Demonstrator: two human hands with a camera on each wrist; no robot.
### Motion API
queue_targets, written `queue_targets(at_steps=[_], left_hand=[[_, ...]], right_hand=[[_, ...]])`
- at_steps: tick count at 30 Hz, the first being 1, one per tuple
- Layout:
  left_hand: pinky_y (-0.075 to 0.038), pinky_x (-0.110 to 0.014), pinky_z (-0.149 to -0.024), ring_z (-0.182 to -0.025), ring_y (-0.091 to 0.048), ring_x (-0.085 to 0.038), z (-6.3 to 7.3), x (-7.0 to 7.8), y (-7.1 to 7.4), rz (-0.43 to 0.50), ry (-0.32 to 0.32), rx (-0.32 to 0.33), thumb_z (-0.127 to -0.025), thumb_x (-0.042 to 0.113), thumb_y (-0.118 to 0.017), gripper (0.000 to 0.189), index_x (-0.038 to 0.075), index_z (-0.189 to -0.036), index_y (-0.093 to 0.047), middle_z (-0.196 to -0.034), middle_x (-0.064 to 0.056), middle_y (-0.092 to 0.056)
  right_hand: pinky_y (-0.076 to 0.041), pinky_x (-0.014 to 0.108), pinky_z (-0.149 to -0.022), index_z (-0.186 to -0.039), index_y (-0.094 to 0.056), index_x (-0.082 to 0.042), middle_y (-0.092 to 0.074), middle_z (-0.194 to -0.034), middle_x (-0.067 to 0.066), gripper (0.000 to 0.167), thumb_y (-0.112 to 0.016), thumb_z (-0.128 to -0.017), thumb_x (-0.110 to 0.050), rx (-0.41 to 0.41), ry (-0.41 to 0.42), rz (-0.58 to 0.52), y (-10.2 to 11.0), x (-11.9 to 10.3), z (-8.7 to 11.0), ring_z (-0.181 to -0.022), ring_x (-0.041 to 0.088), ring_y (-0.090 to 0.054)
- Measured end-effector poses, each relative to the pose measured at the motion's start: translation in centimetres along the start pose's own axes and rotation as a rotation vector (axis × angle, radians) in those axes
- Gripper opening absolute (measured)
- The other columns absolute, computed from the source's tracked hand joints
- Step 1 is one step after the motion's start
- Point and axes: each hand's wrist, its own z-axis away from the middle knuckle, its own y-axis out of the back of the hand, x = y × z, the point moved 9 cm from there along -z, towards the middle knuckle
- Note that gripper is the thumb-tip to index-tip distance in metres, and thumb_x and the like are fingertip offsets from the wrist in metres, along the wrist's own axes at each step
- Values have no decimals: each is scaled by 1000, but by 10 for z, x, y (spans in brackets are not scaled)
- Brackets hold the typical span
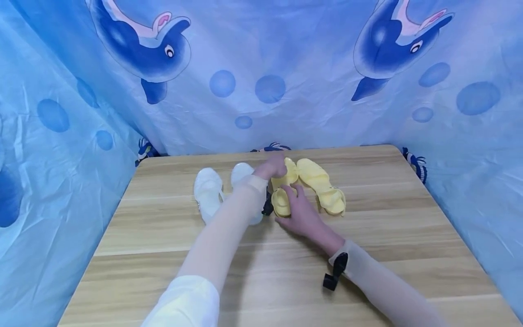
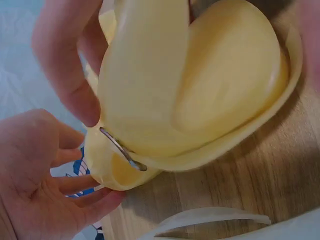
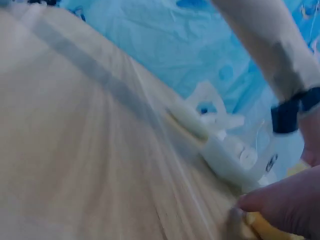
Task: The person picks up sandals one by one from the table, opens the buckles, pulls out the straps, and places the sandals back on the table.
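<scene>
Two yellow sandals lie on the wooden table. The left-hand yellow sandal [image 1: 282, 180] has its toe pointing away from me. My right hand [image 1: 302, 214] grips its rounded heel from the right, with the thumb on the near side. At the toe end is my left hand [image 1: 275, 166]. The left wrist view shows the left hand's fairly straight fingers [image 2: 102, 205] touching the toe, and a metal buckle [image 2: 122, 148] on the strap. Beside them, the other yellow sandal [image 1: 320, 184] lies slanted and untouched. In the right wrist view, the right thumb [image 3: 280, 205] covers most of the yellow heel.
A pair of white sandals [image 1: 207, 188] stands left of the yellow ones, partly hidden by my left arm. The wooden table [image 1: 388, 218] meets a blue dolphin-printed curtain [image 1: 310, 109] at its back and sides. Black camera mounts [image 1: 337, 270] are strapped to my wrists.
</scene>
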Motion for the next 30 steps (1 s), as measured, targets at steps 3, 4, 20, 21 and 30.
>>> queue_targets(at_steps=[3, 4, 20, 21, 30], left_hand=[[-32, -49, -132, -141, -56, -32, -19, -11, -3, 6, 18, 18, -105, 7, -44, 59, 1, -163, -36, -161, -19, -51], [-35, -49, -130, -137, -58, -31, -19, -12, -1, 18, 19, 19, -105, 8, -44, 59, 2, -163, -36, -160, -18, -52], [-46, -48, -122, -140, -59, -33, 97, 34, 14, -42, -225, 34, -106, 31, -63, 51, 5, -150, -57, -160, -17, -54], [-47, -48, -120, -136, -62, -33, 105, 34, 9, -21, -231, 24, -106, 31, -63, 52, 5, -151, -56, -160, -17, -54], [-44, -46, -124, -147, -53, -33, 145, 34, -28, -4, -294, 39, -102, 29, -69, 51, 5, -146, -60, -152, -15, -62]], right_hand=[[-62, 51, -98, -153, -44, -7, -49, -147, 24, 96, -95, -75, -29, 56, 37, -34, 2, 0, -8, -115, 38, -67], [-62, 50, -98, -151, -47, -6, -52, -144, 22, 94, -95, -73, -27, 67, 45, -40, 4, -1, -9, -115, 37, -67], [-63, 46, -97, -141, -60, -9, -66, -132, 13, 91, -102, -65, -35, 154, 201, 14, 76, -61, 70, -113, 28, -70], [-64, 45, -96, -141, -60, -10, -67, -131, 12, 91, -102, -64, -36, 161, 219, 21, 78, -65, 78, -112, 27, -70], [-66, 32, -80, -135, -64, -12, -68, -120, 2, 92, -105, -56, -38, 228, 344, 37, 63, -78, 126, -94, 14, -73]])
